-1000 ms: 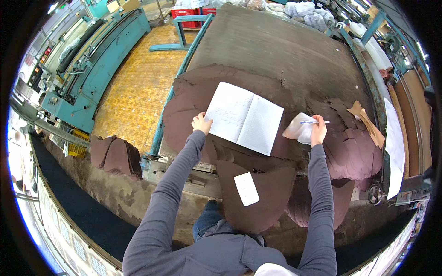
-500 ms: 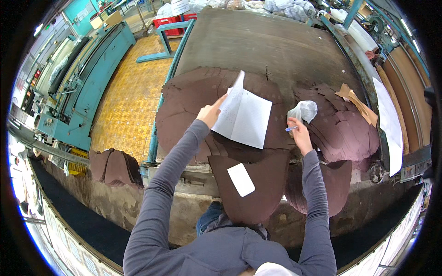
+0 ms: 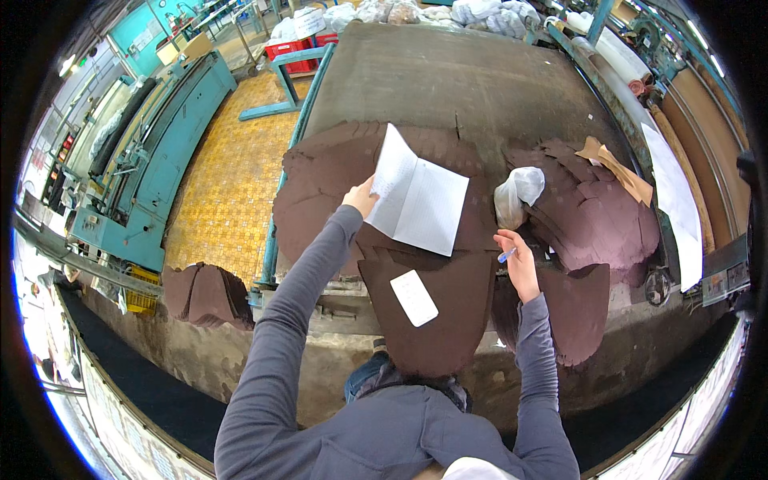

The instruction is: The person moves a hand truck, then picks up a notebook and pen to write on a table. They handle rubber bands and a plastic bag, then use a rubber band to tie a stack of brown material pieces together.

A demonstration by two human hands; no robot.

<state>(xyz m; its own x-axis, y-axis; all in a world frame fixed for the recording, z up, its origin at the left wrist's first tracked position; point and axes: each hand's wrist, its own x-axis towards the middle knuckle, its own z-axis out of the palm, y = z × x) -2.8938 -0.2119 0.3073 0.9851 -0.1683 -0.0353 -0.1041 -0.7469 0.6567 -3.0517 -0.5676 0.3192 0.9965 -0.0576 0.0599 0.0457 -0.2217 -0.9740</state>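
Note:
An open notebook [image 3: 430, 210] with white pages lies on a spread of dark brown cut sheets [image 3: 316, 180]. My left hand [image 3: 362, 198] grips the left edge of its left page, which stands partly raised. In my right hand [image 3: 518, 264] is a blue pen [image 3: 506, 255], held to the right of the notebook and above the brown pieces. Just beyond that hand sits a whitish plastic bag [image 3: 520, 196]; what is inside cannot be made out. A white rounded card-like rectangle [image 3: 414, 298] rests on a brown piece [image 3: 432, 340] that overhangs the table's near edge.
More brown sheets [image 3: 592, 216] fan out at the right, with tan paper [image 3: 614, 170] on top. A long white sheet [image 3: 676, 200] hangs along the right rail. Another brown stack [image 3: 206, 296] sits at lower left. A teal machine [image 3: 152, 176] stands beyond the yellow floor [image 3: 216, 152].
My left hand has brought the turned page down flatter to the left. My right hand has dropped back from the plastic bag, toward me, still with the pen.

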